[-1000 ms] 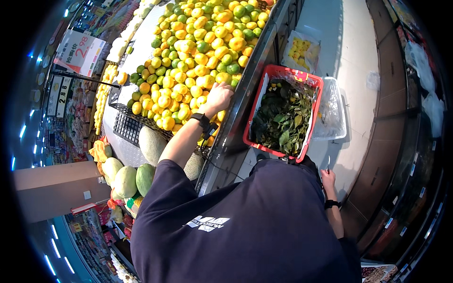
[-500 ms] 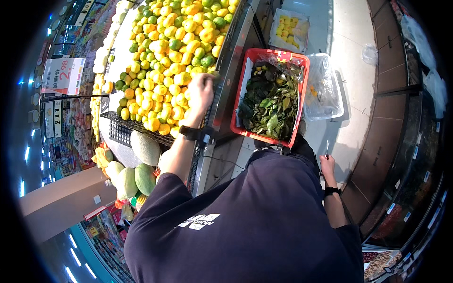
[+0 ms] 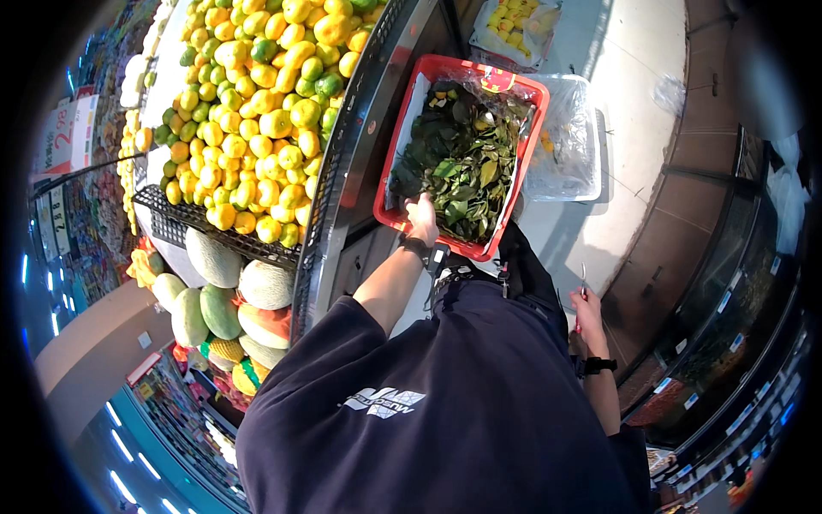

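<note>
One red crate [image 3: 402, 154] of green leaves [image 3: 458, 167] sat on the floor betw. the fruit stand [image 3: 355, 163] and a clear bag [image 3: 565, 128] — crate nearly touching the stand's metal edge on its left side. The left hand [image 3: 421, 216] was at the crate's near edge, over the leaves; fingers looked curled down into them, but whether they pinched anything I couldn't tell. A dark watch [image 3: 417, 247] was on that wrist. The right hand [image 3: 588, 310] hung low beside the hip, well apart from the crate, closed around one thin tool [image 3: 582, 283] — prob. small scissors, too small to be sure. A black band [image 3: 597, 366] was on that wrist.

Citrus [image 3: 248, 128] on the stand: far too many to count, yellow-orange w/ a few green. Below the stand's front edge, approx. five melons [image 3: 231, 283]. One tray of yellow fruit [image 3: 514, 26] lay past the crate's far end. Open floor [image 3: 634, 103] ran right of the bag to the dark cabinets [image 3: 728, 291]; the gap betw. crate and stand was tight.
</note>
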A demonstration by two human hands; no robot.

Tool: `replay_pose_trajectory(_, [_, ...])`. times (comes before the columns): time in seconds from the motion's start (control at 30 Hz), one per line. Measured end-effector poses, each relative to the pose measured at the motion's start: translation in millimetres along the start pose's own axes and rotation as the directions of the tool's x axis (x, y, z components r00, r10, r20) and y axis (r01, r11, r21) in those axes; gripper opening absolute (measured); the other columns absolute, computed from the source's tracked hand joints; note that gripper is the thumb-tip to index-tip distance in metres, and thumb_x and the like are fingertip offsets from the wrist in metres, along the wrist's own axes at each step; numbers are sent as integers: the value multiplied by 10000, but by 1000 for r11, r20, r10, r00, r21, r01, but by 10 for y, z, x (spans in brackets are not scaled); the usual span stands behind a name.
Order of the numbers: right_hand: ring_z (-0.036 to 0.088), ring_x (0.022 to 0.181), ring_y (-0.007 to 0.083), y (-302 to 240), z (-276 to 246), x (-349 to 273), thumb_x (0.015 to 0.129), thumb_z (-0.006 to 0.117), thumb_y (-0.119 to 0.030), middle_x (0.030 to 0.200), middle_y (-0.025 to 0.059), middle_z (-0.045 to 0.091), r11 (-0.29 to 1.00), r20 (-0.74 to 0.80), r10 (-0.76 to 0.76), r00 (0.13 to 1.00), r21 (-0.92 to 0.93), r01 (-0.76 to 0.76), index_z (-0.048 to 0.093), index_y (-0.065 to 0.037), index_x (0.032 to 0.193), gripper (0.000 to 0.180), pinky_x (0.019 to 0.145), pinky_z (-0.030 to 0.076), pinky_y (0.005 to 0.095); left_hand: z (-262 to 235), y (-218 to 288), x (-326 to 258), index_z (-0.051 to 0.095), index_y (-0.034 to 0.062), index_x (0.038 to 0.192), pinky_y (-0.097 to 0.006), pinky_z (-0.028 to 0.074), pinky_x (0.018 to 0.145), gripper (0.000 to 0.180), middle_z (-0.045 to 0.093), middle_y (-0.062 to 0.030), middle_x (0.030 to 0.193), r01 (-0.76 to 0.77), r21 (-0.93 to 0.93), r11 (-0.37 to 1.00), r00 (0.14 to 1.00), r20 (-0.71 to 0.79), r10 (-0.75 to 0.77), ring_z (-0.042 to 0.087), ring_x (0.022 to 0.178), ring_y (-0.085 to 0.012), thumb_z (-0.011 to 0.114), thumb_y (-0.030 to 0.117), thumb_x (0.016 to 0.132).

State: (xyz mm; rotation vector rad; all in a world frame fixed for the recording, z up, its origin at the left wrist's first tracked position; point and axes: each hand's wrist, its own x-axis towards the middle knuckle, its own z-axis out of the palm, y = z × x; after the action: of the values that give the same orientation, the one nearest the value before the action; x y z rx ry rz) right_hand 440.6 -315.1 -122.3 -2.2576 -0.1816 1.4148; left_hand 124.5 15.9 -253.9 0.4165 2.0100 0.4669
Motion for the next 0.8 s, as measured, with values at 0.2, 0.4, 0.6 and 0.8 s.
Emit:
replay_pose_trajectory(0.2, [500,793,98,-738,-280,-103,857,609,-114,880,-7,539,997,302,-76,950,-10,83,595,0,1118,285,749,430,252,430,287,-69,327,122,1513,-469,391,1075,781,397,-204,1532,118,-89,989,993,0,-119,396,1398,-299,614,429,855])
replay_pose_trajectory(0.4, [568,826,99,-1175,-103,10,868,612,-136,921,24,576,998,579,40,814,-60,-6,534,-6,1167,336,722,466,246,1060,630,-554,381,17,1475,-367,311,1138,655,419,-175,1504,-247,-406,880,865,316,389,387,1391,-280,602,278,916])
replay_pose_trajectory(0.6, [539,688,85,-1813,899,159,844,635,-209,879,34,603,978,639,-76,766,-103,183,558,-23,1041,282,536,396,240,264,423,-685,694,4,824,-332,508,646,317,665,-72,702,-460,-222,860,839,207,503,610,675,-146,597,280,943])
replay_pose_trajectory(0.8, [460,446,134,-1776,2302,745,754,688,-267,565,27,527,894,611,101,785,-402,198,589,-27,649,281,405,334,307,-1789,156,-826,500,18,674,-353,339,528,469,442,5,605,-452,-82,888,887,-146,438,383,587,-117,501,312,1039])
